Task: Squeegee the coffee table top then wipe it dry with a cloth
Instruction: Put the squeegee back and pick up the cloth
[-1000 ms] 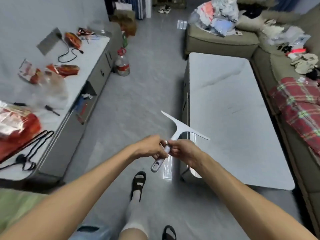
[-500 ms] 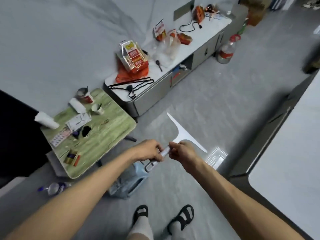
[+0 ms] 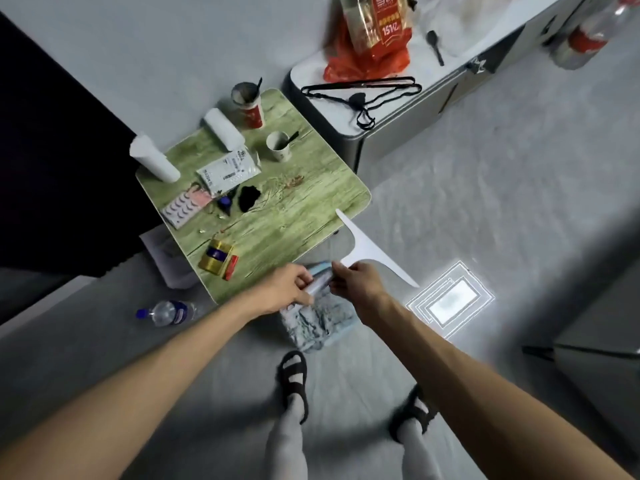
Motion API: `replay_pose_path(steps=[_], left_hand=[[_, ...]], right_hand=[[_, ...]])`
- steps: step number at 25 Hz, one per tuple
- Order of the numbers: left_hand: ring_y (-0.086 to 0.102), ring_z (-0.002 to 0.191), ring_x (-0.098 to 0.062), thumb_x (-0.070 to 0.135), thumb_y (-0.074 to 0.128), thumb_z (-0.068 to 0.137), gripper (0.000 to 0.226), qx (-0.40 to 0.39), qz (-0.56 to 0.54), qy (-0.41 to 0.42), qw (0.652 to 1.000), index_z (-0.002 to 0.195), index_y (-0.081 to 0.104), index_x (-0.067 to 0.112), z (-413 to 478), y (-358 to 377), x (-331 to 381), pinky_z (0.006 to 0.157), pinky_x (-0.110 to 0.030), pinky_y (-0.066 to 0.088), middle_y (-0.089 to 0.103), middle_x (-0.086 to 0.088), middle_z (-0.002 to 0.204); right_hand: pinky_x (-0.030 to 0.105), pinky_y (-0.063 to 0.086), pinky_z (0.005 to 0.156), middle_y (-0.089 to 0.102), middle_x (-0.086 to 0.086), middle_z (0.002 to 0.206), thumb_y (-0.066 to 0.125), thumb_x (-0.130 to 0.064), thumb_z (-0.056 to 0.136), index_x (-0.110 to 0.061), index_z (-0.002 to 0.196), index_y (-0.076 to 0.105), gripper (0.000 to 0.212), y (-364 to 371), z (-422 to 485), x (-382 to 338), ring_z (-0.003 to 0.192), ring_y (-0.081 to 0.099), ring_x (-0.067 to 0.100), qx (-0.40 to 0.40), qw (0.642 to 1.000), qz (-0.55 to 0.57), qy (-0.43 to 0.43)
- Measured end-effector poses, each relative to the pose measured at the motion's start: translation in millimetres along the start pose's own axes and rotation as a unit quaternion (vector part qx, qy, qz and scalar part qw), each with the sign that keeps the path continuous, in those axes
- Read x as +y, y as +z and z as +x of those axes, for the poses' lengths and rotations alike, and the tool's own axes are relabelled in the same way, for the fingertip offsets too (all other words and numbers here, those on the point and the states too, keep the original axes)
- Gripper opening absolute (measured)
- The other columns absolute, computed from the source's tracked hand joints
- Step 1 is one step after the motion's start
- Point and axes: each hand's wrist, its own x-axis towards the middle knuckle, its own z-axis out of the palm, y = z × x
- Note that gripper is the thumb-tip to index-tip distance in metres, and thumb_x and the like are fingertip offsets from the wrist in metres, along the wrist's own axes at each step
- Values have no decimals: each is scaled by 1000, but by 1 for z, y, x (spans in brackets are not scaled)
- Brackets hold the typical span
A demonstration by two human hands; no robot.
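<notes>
Both hands grip one white T-shaped plastic squeegee (image 3: 367,249) by its handle, held in the air just off the near right corner of the green wood-grain folding table (image 3: 294,209); the left hand (image 3: 285,292) closes round the lower end of the handle, the right hand (image 3: 355,282) pinches it just below the blade; the blade slants away from that corner toward the bright patch of light (image 3: 450,301) on the grey floor (image 3: 485,202); under the hands, at the table's near edge, a pale blue and grey crumpled cloth (image 3: 317,322) lies on the floor; a clear plastic bottle with a blue cap (image 3: 166,311) lies on its side to the left of the table's near edge; two feet in black sandals (image 3: 294,379) stand below the cloth.
</notes>
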Motion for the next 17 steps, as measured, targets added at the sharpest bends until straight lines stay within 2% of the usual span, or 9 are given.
replay_pose_path(steps=[3, 6, 11, 15, 17], left_hand=[[64, 100, -24, 6, 78, 75, 37, 46, -9, -2, 999, 110, 66, 7, 67, -37, -68, 95, -39, 51, 69, -8, 107], [61, 96, -18, 8, 75, 79, 37, 75, 2, -6, 997, 115, 65, 8, 140, -66, -127, 93, -35, 48, 68, -4, 108], [62, 90, -19, 13, 77, 78, 33, 160, 19, 6, 987, 109, 66, 11, 240, -80, -193, 87, -32, 50, 71, -5, 105], [65, 100, -29, 14, 72, 82, 29, 205, 99, 17, 974, 110, 66, 10, 269, -70, -222, 89, -38, 52, 71, -11, 110], [63, 103, -32, 17, 67, 86, 28, 211, 137, 26, 968, 112, 64, 7, 268, -69, -226, 89, -40, 52, 69, -16, 113]], right_hand=[[22, 49, 45, 55, 7, 54, 60, -11, 94, -6, 65, 54, 30, 65, 81, 18, 38, 52, 11, 2, 1000, -4, 1], [24, 48, 43, 55, 2, 46, 62, -9, 92, -4, 62, 53, 31, 120, 169, 35, 37, 50, 11, 6, 999, -24, -31], [24, 53, 48, 57, 10, 67, 63, -10, 92, -6, 76, 50, 21, 167, 284, 65, 48, 55, 15, 7, 997, -29, -75], [25, 56, 51, 58, 14, 71, 59, -7, 94, -2, 81, 49, 17, 173, 316, 88, 53, 59, 18, -41, 997, -10, -65], [23, 57, 52, 59, 16, 75, 56, -3, 95, 1, 92, 49, 9, 170, 311, 90, 55, 62, 19, -73, 996, 4, -51]])
